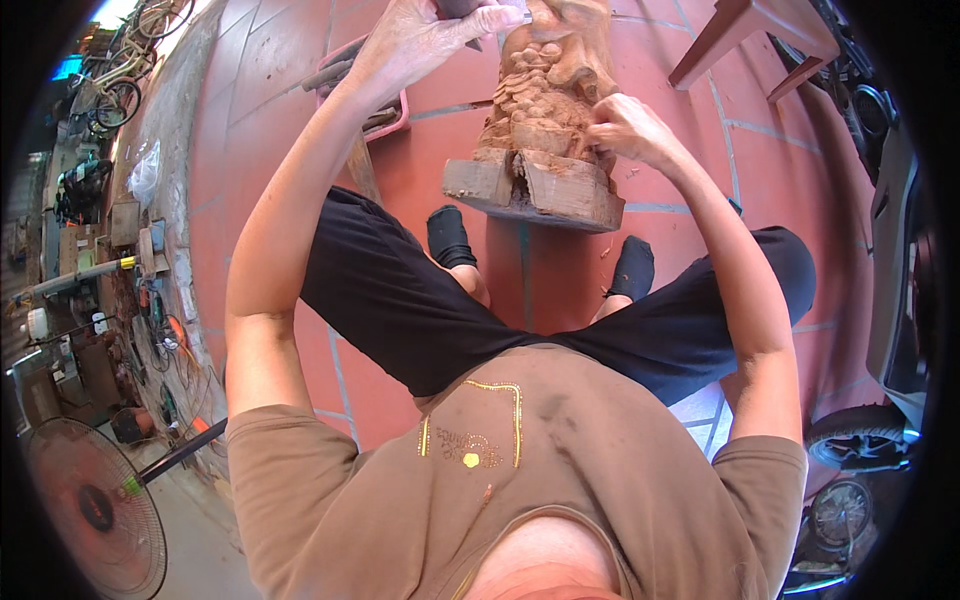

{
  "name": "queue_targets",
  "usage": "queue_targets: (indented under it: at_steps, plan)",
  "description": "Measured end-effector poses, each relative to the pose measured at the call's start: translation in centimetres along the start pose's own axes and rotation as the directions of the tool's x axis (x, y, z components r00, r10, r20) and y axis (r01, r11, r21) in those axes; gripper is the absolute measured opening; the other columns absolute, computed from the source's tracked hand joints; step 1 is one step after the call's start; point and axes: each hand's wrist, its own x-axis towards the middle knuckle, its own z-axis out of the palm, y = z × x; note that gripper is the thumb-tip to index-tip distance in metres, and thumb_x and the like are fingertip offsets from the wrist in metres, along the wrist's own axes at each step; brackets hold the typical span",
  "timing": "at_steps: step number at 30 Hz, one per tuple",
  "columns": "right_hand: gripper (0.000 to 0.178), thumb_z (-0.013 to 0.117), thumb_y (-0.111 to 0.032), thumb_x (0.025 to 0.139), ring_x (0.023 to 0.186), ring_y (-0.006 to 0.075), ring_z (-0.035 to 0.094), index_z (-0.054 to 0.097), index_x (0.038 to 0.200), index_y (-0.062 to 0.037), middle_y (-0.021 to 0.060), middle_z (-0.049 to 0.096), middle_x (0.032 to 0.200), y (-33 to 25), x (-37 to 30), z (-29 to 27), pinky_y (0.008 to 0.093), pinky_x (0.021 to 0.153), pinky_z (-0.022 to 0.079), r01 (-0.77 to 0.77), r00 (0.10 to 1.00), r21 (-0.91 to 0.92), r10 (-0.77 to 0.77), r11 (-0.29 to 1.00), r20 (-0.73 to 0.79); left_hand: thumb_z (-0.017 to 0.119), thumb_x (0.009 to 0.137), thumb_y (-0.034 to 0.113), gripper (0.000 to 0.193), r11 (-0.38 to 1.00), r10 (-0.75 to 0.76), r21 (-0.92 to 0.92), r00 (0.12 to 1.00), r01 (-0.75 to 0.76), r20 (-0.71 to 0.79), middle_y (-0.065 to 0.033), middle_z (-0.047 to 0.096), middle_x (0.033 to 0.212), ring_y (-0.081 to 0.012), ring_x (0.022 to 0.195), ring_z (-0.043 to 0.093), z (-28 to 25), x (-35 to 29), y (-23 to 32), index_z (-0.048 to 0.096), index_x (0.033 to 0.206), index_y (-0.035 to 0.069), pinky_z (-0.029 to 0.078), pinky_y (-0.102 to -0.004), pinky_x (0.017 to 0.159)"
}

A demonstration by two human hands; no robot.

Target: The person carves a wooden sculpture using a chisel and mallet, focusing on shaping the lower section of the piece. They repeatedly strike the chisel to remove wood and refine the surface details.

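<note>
A reddish-brown wood carving (540,105) with rounded, clustered relief stands on the floor in front of me, between my feet. Its rough, pale base (545,190) has a dark split at the front. At the top edge, my left hand (435,40) is closed round a dark grey piece (462,8), cut off by the frame, beside the carving's upper part. A small shiny bit shows by that thumb. My right hand (628,130) rests against the carving's right side, fingers curled in; whatever they may hold is hidden.
Left of the carving lies a pink basket (400,115) with long tools, a wooden handle (362,170) near it. A reddish-brown bench (750,40) stands at the far right. A motorbike wheel (858,438) is on the right, a fan (97,508) at lower left. Wood chips dot the tiles.
</note>
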Motion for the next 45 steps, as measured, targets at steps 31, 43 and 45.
queue_targets:
  at_steps: [31, 43, 45]
  plan:
    - [0.028, 0.081, -0.029, 0.067, 0.076, 0.0183, 0.063, 0.069, 0.077, -0.0056, 0.0068, 0.066, 0.074, -2.5, -1.3, 1.8, 0.0359, 0.072, 0.049, -0.084, 0.993, 0.35, 0.047, 0.933, 0.112, 0.07, 0.089, 0.025, 0.024, 0.997, -0.04, 0.063, 0.999, 0.038, 0.034, -0.0018, 0.061, 0.07, -0.0105, 0.07, 0.059, 0.3, -0.1, 0.4, 0.064, 0.082, 0.002, 0.049, -0.029, 0.067]
    - [0.028, 0.069, -0.036, 0.086, 0.07, 0.0242, 0.067, 0.072, 0.089, -0.0082, 0.0111, 0.069, 0.075, 1.5, -2.6, -0.3, 0.0396, 0.066, 0.052, 0.111, 0.962, 0.309, -0.024, 0.944, -0.271, 0.068, 0.092, 0.025, 0.023, 0.986, -0.117, -0.114, 0.992, 0.123, 0.054, -0.004, 0.066, 0.076, -0.0112, 0.069, 0.062, -0.4, -0.8, -1.1, 0.066, 0.088, 0.002, 0.051, -0.0259, 0.065]
    - [0.024, 0.073, -0.03, 0.085, 0.069, 0.0144, 0.061, 0.071, 0.089, -0.0059, 0.0033, 0.065, 0.073, -0.6, -3.6, 2.1, 0.0324, 0.064, 0.05, 0.268, 0.946, 0.324, -0.184, 0.907, -0.265, 0.068, 0.092, 0.024, 0.022, 0.981, -0.124, -0.142, 0.99, 0.133, 0.067, -0.0047, 0.067, 0.077, -0.0112, 0.069, 0.062, -0.5, -1.0, -1.5, 0.066, 0.089, 0.002, 0.051, -0.0256, 0.064]
